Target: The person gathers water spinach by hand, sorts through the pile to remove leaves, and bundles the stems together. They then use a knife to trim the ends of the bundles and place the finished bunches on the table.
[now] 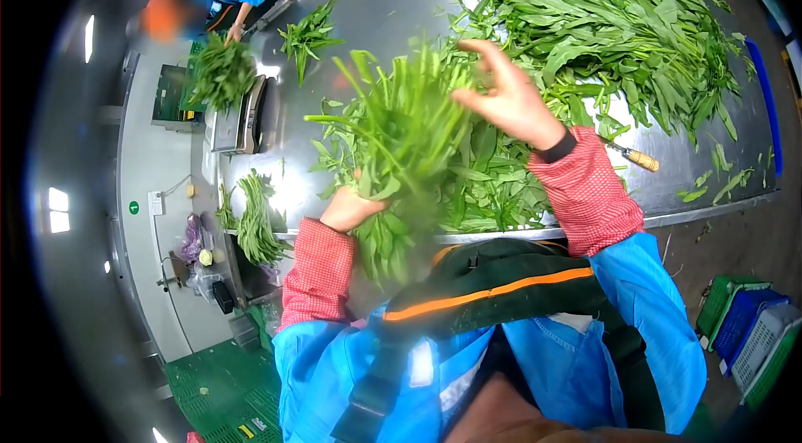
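At the far left, a co-worker in blue holds out a leafy bunch point(223, 75) in one hand point(235, 32), above or just beside a scale point(245, 127). Nearer, another bunch of greens point(257, 217) lies by the end of the metal counter point(368, 0), and a small sprig pile point(307, 38) lies across from it. In the middle, the person's left hand point(354, 207) is clamped on the held bunch point(409, 121), which is raised over the counter's near edge, cut stems pointing away from the body and leaves drooping towards the apron point(501, 284). It should be light, limp and easily bruised at the leaves, firmer but snappable along the stems, and perhaps slick if wet; the gathered stems look like the surest place to hold, with a snug rather than hard grip. The right hand point(511, 101) is spread, thumb and fingers apart, beside the stem ends; blur leaves it unclear whether it touches them. Farther right are a big heap of greens point(601, 25) and a wooden-handled tool point(642, 160), its other end partly out of sight. Leaves cover most of the left fingers, motion smears the bunch's middle, and the dark lens border cuts off the stacked crates point(743, 322).
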Tool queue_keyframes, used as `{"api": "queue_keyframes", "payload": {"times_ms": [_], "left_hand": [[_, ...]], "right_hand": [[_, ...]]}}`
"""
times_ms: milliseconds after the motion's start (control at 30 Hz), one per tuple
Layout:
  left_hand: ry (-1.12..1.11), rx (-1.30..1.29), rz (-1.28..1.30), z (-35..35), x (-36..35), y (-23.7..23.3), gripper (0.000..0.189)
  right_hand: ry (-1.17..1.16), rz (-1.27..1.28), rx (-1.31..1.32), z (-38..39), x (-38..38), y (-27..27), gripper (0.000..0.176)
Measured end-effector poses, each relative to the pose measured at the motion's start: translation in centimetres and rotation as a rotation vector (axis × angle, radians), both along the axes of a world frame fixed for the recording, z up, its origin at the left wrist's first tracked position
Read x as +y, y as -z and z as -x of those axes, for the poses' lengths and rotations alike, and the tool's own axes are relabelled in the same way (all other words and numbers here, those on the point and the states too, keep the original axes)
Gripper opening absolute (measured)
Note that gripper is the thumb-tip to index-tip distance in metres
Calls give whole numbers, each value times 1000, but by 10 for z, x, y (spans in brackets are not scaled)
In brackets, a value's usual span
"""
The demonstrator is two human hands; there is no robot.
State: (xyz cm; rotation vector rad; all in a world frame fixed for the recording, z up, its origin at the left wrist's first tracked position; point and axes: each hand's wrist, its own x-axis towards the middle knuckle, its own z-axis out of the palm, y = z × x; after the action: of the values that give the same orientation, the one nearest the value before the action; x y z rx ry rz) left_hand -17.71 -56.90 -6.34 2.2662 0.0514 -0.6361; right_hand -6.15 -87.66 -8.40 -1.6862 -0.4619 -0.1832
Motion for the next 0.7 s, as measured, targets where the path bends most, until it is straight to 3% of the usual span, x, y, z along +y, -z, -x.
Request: {"api": "queue_keyframes", "payload": {"times_ms": [67, 100, 133, 200, 233, 300, 367, 400, 467, 533, 600, 700], "left_hand": [[-9, -44, -32, -3, -22, -9, 52], [-16, -66, -47, -4, -30, -11, 52], [60, -146, -108, -5, -23, -3, 52], [115, -257, -76, -5, -22, -2, 51], [159, -331, -120, -3, -21, 1, 51], [268, -510, -270, -1, -16, 8, 50], [413, -715, -474, -6, -14, 16, 50], [131, -489, -159, -10, -23, 11, 51], [86, -613, -265, -20, -34, 11, 50], [22, -680, -347, -22, -54, -2, 51], [-11, -693, -394, -25, -58, -7, 52], [-47, -715, -508, -24, -53, -15, 54]], "right_hand": [[17, 357, -172, -2, 8, -8, 26], [-91, 537, -134, -9, 7, -9, 23], [8, 215, -127, -15, 12, 0, 17], [13, -429, 474, -25, -15, -9, 15], [10, -655, 575, -33, -36, 10, 20], [-139, -738, 484, -39, -62, 24, 21], [-162, -454, 467, -23, -55, 17, 23], [-295, -319, 373, -19, -50, 14, 37], [-359, -50, 231, -1, -23, -9, 56], [-297, 1, 20, -1, 8, 12, 47], [-344, -80, 78, 3, 16, 15, 27], [-306, 56, 340, -4, -15, 15, 22]]}}
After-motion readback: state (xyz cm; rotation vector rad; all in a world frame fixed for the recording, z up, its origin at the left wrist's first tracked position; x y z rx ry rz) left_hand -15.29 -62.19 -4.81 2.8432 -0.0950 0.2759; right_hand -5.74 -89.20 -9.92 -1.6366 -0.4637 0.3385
